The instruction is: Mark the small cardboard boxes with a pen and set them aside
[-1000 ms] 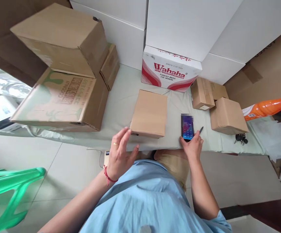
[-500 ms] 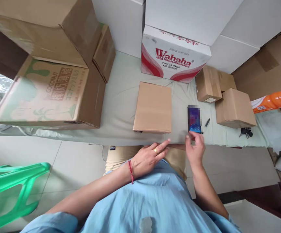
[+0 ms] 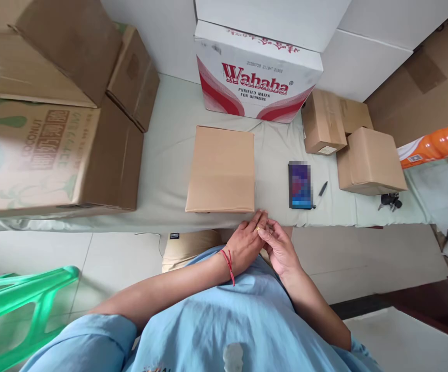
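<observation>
My left hand (image 3: 247, 244), with a gold ring and a red string bracelet (image 3: 228, 264), lies in front of my body with its fingers stretched out. Its fingertips reach the table edge by the near right corner of a closed plain cardboard box (image 3: 221, 169). My right hand (image 3: 281, 250) meets it from the right, thumb over the left fingers close to the ring (image 3: 258, 229) and the other fingers partly hidden behind them. Right of the box, a phone (image 3: 300, 187) with a lit, partly blurred-out screen lies beside a black pen (image 3: 323, 189).
A Wahaha water carton (image 3: 260, 77) stands behind the box. To the left are a large coconut carton (image 3: 49, 155) and stacked boxes. Small cardboard boxes (image 3: 371, 161), keys (image 3: 390, 201) and an orange bottle (image 3: 441, 145) are on the right. A green stool (image 3: 41, 299) stands lower left.
My right hand has left the phone's lower edge and moved left onto my left fingers. The view has shifted, so the tabletop things appear further left.
</observation>
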The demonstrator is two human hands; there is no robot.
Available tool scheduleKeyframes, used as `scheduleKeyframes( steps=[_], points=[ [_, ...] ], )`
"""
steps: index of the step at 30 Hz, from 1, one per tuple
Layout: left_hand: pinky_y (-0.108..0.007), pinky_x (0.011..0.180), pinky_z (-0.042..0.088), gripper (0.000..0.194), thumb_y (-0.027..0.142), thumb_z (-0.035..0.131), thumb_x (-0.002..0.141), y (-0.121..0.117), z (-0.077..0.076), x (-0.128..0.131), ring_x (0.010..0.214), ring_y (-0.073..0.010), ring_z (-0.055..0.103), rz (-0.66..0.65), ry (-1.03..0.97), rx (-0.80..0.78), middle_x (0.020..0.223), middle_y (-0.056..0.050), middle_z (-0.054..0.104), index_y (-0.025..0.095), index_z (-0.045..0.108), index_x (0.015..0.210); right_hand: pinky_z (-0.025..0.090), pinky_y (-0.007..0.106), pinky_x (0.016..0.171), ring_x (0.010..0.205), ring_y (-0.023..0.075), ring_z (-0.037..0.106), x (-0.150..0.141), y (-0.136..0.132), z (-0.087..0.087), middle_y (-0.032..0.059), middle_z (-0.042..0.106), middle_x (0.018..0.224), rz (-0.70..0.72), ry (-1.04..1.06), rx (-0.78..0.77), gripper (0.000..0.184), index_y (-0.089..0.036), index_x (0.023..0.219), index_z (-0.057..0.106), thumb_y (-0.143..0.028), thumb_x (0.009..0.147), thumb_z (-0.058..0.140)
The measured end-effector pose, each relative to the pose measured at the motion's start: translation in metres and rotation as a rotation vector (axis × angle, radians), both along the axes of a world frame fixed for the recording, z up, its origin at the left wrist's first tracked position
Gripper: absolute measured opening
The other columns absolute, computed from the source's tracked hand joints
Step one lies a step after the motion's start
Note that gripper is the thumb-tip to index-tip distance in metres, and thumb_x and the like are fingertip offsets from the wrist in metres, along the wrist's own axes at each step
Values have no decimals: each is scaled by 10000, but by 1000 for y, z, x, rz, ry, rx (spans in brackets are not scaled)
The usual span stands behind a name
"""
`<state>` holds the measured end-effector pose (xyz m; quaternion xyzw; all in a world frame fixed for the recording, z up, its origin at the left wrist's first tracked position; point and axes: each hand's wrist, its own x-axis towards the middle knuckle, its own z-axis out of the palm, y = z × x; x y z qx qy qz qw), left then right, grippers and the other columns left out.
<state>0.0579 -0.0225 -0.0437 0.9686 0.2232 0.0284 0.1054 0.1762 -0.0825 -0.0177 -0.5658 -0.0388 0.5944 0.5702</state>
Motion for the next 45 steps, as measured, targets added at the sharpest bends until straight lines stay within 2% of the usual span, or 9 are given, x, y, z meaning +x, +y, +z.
scheduleKeyframes(
  steps=[11,17,28,33,36,38,40,43,45],
  points=[
    [-462,943,622,525,91,433,1040,-7,3,10,1604,-368,438,11,68,107,1692,-227,483,91,568,1547,569,272,829,883,151,719,16,-1,-7,-26,795,919,9,20,14,582,-249,1057,758,-393,576,1051],
    [-464,926,628,533,48,481,992,-6,-1,12,1633,-415,373,62,5,37,1765,-177,381,178,614,1491,579,256,783,854,153,723,17,2,-1,-28,786,886,-10,133,32,585,-239,1056,770,-335,552,1052],
    [-460,1007,607,524,60,449,1022,-7,-1,4,1656,-397,327,86,-78,-78,1781,-179,349,170,568,1521,587,281,838,910,178,744,15,2,-1,-1,802,974,91,87,64,587,-259,1116,759,-395,616,1036],
    [-467,1089,564,447,114,571,1006,1,15,-18,1576,-392,463,48,-150,-57,1671,-241,490,118,589,1453,578,297,730,764,166,705,20,-1,3,-6,773,840,227,-118,55,593,-255,1144,742,-581,704,970],
    [-375,922,593,197,157,564,1041,3,29,-51,1172,-268,737,-5,-305,-29,1217,-136,777,166,688,1194,469,268,586,597,133,576,29,-3,4,-20,696,659,264,-324,57,523,-223,1058,755,-660,798,874],
    [-313,749,552,140,159,571,1037,4,32,-78,777,-185,695,108,-442,-35,821,-27,724,207,673,954,428,270,567,573,128,530,34,-2,3,-28,660,615,244,-416,76,483,-224,1019,758,-658,828,846],
    [-298,675,505,188,146,595,1000,9,29,-106,641,-161,592,362,-554,-32,696,13,618,229,608,832,447,277,597,623,139,563,37,1,1,-24,676,663,246,-461,106,438,-237,1026,766,-616,828,861],
    [-323,735,554,42,186,625,955,27,13,-135,765,-185,648,761,-649,-64,888,-24,667,223,639,969,543,301,724,864,186,688,33,15,-4,19,776,932,301,-506,169,433,-270,1149,769,-520,819,895],
    [-408,898,614,357,275,677,924,41,2,-141,1091,-266,705,849,-666,-167,1232,-113,690,197,637,1270,594,341,888,1143,230,705,27,28,-9,51,785,1219,315,-519,230,561,-293,1275,739,-469,779,933]
  ],
)
